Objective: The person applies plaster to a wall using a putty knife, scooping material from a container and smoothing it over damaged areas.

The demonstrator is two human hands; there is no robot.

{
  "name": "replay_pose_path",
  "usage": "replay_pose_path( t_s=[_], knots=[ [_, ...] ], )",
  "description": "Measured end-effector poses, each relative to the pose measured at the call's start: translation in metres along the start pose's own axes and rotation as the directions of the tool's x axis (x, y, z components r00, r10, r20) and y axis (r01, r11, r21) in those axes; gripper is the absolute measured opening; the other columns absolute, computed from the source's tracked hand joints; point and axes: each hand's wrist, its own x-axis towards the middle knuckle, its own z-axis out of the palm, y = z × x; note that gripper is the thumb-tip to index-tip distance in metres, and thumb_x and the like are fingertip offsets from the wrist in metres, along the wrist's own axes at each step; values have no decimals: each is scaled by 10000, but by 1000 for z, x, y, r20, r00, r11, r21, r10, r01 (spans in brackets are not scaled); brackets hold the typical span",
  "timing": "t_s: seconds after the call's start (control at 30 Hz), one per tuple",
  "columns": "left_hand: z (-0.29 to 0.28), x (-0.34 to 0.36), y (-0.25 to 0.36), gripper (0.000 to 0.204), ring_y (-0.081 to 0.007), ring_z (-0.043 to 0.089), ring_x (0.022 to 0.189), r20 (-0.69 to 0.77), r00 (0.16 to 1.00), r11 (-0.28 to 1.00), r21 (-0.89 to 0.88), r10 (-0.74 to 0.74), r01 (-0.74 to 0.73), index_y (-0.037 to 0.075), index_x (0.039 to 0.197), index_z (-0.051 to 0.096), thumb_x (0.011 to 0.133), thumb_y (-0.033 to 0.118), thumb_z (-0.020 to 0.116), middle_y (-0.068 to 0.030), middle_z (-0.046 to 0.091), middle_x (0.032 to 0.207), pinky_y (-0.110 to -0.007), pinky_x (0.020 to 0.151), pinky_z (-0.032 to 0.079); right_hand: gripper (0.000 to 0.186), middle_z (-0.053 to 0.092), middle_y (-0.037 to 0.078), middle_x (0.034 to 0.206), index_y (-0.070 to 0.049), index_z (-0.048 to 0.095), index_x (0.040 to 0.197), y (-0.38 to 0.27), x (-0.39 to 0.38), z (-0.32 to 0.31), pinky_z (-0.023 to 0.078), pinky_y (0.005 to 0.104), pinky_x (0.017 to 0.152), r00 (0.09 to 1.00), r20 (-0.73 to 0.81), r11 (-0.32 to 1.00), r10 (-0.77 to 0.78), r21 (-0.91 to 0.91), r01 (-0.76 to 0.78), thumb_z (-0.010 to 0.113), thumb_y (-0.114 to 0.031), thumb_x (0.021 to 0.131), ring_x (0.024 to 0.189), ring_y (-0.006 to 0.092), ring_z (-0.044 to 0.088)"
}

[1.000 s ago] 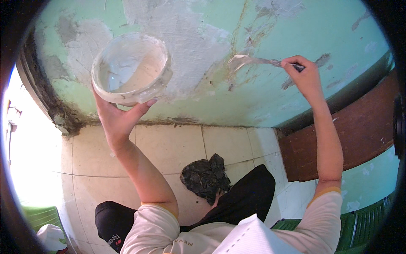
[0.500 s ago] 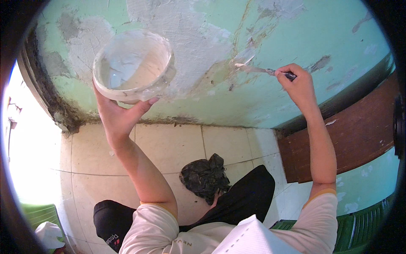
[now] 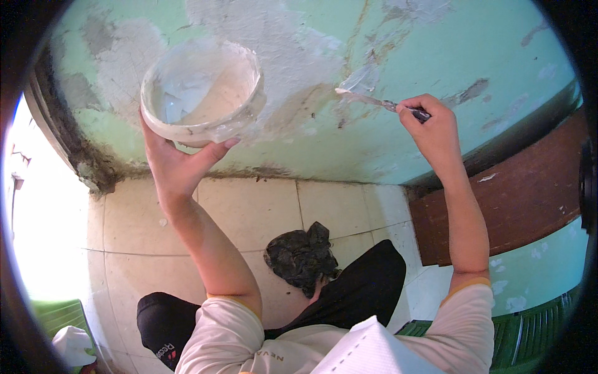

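Observation:
My left hand [image 3: 180, 159] is wrapped round the underside of a whitish plastic tub [image 3: 205, 132], holding it up in front of the wall. White filler paste [image 3: 221, 100] coats the tub's inside and lies in its bottom. In my right hand [image 3: 433, 128] is a putty knife [image 3: 389, 105] with a dark handle, gripped by the fingers. Its narrow blade points left and carries a dab of white paste at the tip. The tip is close to a wet white smear [image 3: 360, 81] on the green wall [image 3: 398, 140]; whether they touch I cannot tell.
Grey-white patches [image 3: 274, 56] and cracks cover parts of the wall. A crumpled black plastic bag [image 3: 302, 255] lies on the tiled floor [image 3: 149, 218] near my leg. Brown wooden board [image 3: 498, 202] stands at the right, green slatted furniture [image 3: 529, 330] at lower right. A rough-edged bright opening [image 3: 50, 218] is at left.
The putty knife has shifted slightly left and down along the wall, and the white smear there is broader. The tub has moved a little to the right.

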Motion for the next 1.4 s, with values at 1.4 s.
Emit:
replay_pose_path(
  t_s=[1.4],
  knots=[
    [-10,0,-5,994,-250,530,1197,-64,998,997,74,-25,30,-29,1347,422,553,258,947,-143,540,1292,-383,1023,431,213,723,95,844,-26,733,903,56,26,81,510,304,763,932,356,980,70,152,-132,718,-228,839,791,165,664]
  ],
)
